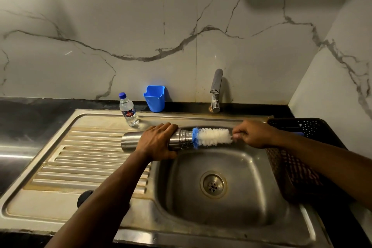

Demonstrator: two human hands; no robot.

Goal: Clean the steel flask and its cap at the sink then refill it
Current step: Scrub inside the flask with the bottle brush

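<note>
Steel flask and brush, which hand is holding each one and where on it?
The left hand grips the steel flask around its upper body, just below the neck. The right hand pinches the bottle brush at its handle end, behind the bristles.

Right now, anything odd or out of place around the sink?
Only brownish staining along the ribs of the steel drainboard. The steel flask lies sideways in the left hand, but that fits scrubbing.

We can read no text anywhere; the small water bottle (128, 109) carries a red-and-blue label, its print too blurred for us.
</note>
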